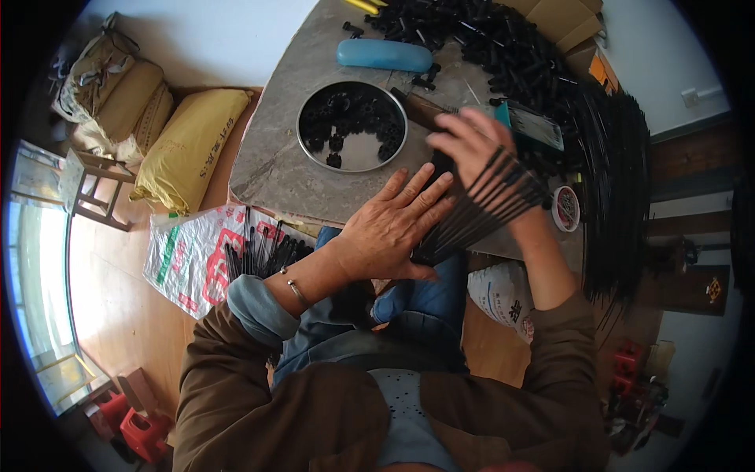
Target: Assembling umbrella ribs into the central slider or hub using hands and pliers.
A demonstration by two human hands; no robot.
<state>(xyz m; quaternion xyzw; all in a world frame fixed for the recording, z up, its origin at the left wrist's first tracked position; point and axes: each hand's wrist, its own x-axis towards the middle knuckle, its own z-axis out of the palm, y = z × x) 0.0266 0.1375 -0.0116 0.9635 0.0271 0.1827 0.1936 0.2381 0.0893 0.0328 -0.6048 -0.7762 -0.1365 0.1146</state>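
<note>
The fanned black rods (470, 223) lie between the hands, just beside the left hand (389, 218), which is spread, and slant up rightward across the right hand (476, 153) at its wrist. Its fingers look parted (they blur); the rods' lower ends are indistinct.

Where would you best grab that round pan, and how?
Probably the round pan by its left rim, coming from the left: bare tabletop lies there, while the left hand crowds its near right. The thin rim should suit a pinch; keep it level, since loose black parts lie inside.
</note>
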